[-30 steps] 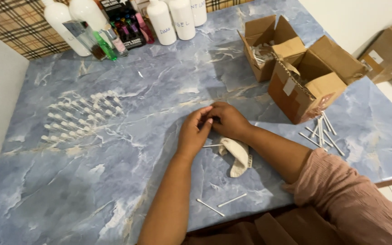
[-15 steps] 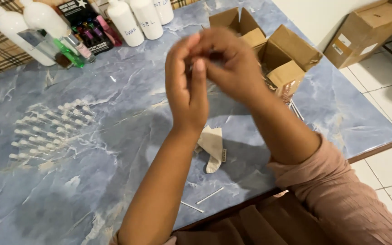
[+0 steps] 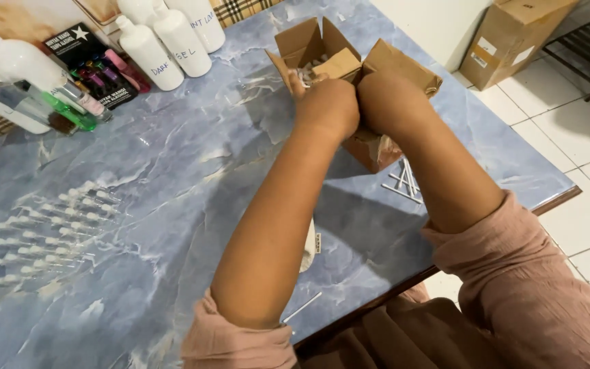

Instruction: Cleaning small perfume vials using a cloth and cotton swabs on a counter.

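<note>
My left hand and my right hand are raised side by side, knuckles toward the camera, just in front of two open brown cardboard boxes. The fingers point away toward the boxes and are mostly hidden, so I cannot tell what they hold. A pale curved piece lies on the blue marble table, partly under my left forearm. Rows of small white dropper-like parts are laid out at the left.
White bottles and a dark pack of coloured tubes stand at the back left. Thin white sticks lie by the right edge, one more near the front edge. A closed cardboard box sits on the tiled floor.
Both hands rose from the table surface, where they were pinched together over the pale piece, and moved away toward the open boxes. The camera view swung to the right.
</note>
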